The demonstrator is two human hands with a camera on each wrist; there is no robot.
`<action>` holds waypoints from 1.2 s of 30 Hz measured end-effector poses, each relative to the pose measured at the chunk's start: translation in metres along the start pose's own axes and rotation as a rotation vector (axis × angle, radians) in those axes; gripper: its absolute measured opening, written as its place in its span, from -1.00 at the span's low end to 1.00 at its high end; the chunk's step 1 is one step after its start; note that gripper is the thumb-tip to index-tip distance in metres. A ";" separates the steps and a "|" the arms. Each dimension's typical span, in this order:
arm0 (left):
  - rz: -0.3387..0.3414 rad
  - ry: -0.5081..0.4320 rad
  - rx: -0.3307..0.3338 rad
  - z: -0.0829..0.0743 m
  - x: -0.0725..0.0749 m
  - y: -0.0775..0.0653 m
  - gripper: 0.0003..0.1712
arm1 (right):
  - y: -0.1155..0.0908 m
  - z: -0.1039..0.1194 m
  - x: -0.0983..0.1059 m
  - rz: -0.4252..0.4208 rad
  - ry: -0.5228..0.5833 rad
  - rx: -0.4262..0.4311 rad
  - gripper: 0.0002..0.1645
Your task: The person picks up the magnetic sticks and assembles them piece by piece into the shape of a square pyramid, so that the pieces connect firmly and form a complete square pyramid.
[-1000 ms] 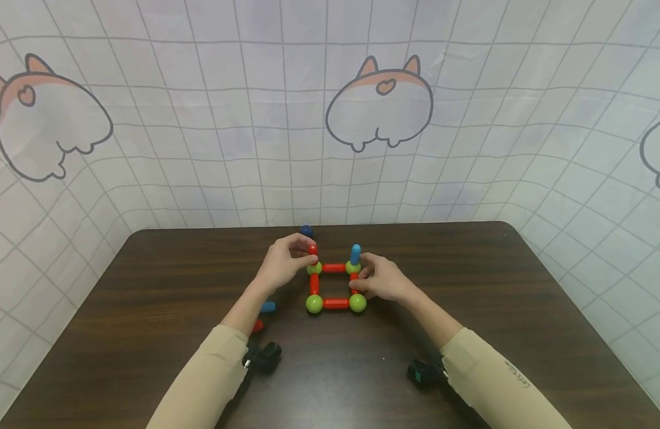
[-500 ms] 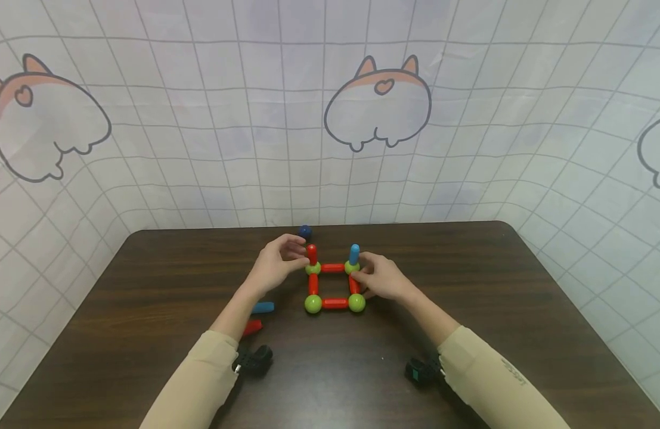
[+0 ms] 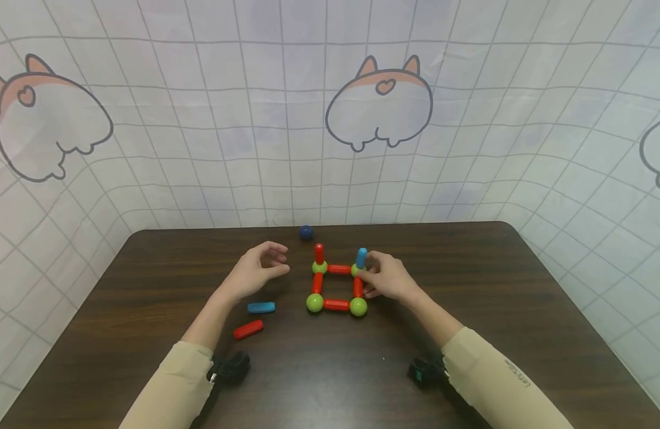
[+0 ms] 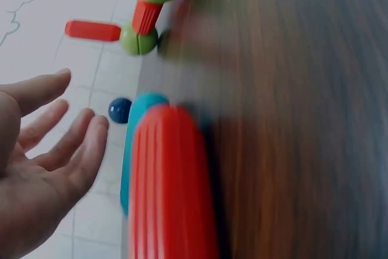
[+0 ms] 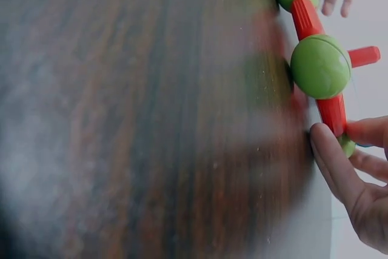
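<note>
A square of red rods and green balls lies on the table, with a green ball (image 3: 315, 302) at its front left corner. An upright red rod (image 3: 319, 254) stands on the back left ball and an upright blue rod (image 3: 361, 258) on the back right one, tilted slightly. My right hand (image 3: 391, 279) pinches the square's right red rod (image 5: 331, 115) near the back right ball. To the left of the square, my left hand (image 3: 254, 271) hovers with fingers relaxed and nothing in them, apart from the structure.
Nearer me than the left hand lie a loose blue rod (image 3: 262, 307) and a loose red rod (image 3: 248, 329). A dark blue ball (image 3: 306, 232) sits by the table's back edge. The wooden table (image 3: 330, 381) meets a printed cloth backdrop (image 3: 228, 149).
My left hand has let go of the upright red rod and drawn back left, uncovering the loose rods. The square's back side has shifted slightly right, with my right hand still at its right rod.
</note>
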State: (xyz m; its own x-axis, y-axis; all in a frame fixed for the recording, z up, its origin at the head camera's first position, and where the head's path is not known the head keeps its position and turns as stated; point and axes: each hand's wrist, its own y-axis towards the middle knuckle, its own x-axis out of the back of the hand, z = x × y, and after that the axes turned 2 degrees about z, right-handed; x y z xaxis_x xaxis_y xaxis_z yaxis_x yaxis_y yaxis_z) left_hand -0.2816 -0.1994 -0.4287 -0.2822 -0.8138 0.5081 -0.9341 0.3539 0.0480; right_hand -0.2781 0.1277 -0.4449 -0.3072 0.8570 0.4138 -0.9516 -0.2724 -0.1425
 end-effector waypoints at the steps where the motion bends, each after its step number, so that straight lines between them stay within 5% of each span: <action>1: 0.014 0.017 0.009 0.001 0.003 -0.002 -0.54 | 0.000 0.000 0.001 -0.003 -0.003 0.001 -0.42; 8: 0.195 0.152 0.020 0.008 0.021 -0.016 -0.63 | -0.004 0.000 0.004 -0.032 -0.050 0.000 -0.50; 16: 0.383 0.205 0.084 0.012 0.033 -0.028 -0.64 | -0.008 0.000 0.009 -0.026 -0.150 0.029 -0.51; 25: 0.417 0.211 0.076 0.011 0.033 -0.029 -0.72 | -0.010 -0.003 0.012 0.010 -0.188 0.056 -0.53; 36: 0.399 0.250 0.084 0.014 0.032 -0.028 -0.83 | -0.018 -0.004 0.018 0.018 -0.217 0.073 -0.80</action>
State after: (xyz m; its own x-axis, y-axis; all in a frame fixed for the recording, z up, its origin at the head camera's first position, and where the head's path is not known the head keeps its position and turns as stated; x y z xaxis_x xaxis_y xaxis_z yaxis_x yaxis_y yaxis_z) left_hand -0.2679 -0.2419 -0.4252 -0.5705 -0.4822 0.6648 -0.7809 0.5692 -0.2573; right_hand -0.2661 0.1504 -0.4388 -0.3111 0.7395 0.5970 -0.9417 -0.3244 -0.0890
